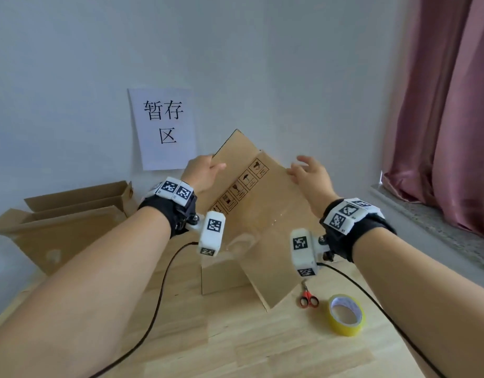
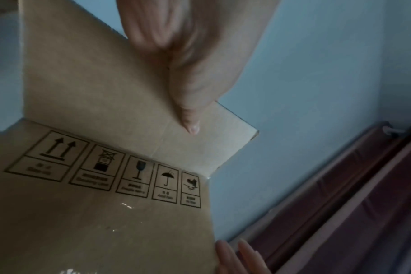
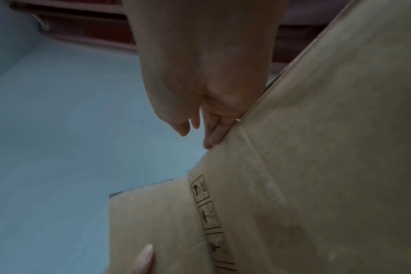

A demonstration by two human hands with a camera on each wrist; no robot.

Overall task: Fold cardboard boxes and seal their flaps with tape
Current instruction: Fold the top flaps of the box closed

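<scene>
— Where's the box right now?

— I've got the flattened cardboard box (image 1: 265,214) lifted off the table (image 1: 262,345) and tilted, its lower corner down near the wood. The printed row of handling symbols (image 2: 110,174) faces me.

— And the hands?

— My left hand (image 1: 201,173) pinches the upper flap (image 2: 101,89): the thumb (image 2: 188,103) lies flat on its front face, the fingers go behind it. My right hand (image 1: 309,173) sits at the box's right edge with the fingers loosely spread; from the right wrist view the fingertips (image 3: 211,137) touch that edge, but I see no closed grip there.

— Tools?

— The roll of yellow tape (image 1: 345,315) lies on the table near my right forearm, the red-handled scissors (image 1: 307,297) just beside it on the left. Both are apart from the box.

— Anything else around?

— Another opened cardboard box (image 1: 69,225) sits at the left against the wall, under a paper sign (image 1: 163,128). A pink curtain (image 1: 450,105) hangs at the right.
</scene>
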